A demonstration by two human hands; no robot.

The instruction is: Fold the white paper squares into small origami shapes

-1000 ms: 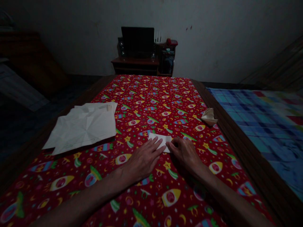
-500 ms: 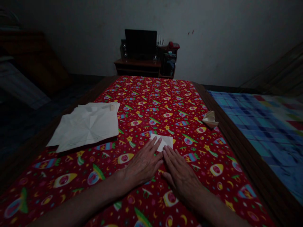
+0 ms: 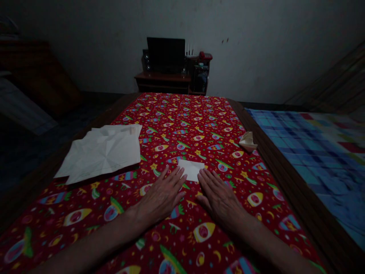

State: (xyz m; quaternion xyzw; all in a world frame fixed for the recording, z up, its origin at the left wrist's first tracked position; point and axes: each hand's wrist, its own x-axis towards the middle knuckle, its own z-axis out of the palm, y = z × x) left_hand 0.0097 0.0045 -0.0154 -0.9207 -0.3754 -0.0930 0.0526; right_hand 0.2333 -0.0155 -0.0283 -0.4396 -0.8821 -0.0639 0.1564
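A small white piece of folded paper [image 3: 191,169] lies flat on the red patterned cloth [image 3: 182,131]. My left hand [image 3: 162,190] rests at its lower left corner, fingers stretched out and a little apart. At the lower right corner, my right hand [image 3: 219,192] touches the paper's edge with its fingertips, its fingers long and flat. Neither hand grips anything. Most of the paper's top face shows between and beyond the fingertips.
Creased white paper sheets [image 3: 104,152] lie to the left on the cloth. A small folded paper shape [image 3: 248,142] stands near the right edge. Beyond are a dark monitor [image 3: 166,55] on a wooden desk [image 3: 162,77] and a red telephone [image 3: 205,56]. Blue checked fabric [image 3: 288,137] lies at right.
My left hand has slid left off the middle of the paper, uncovering more of it. My right hand stays at the lower right corner. The view has shifted slightly.
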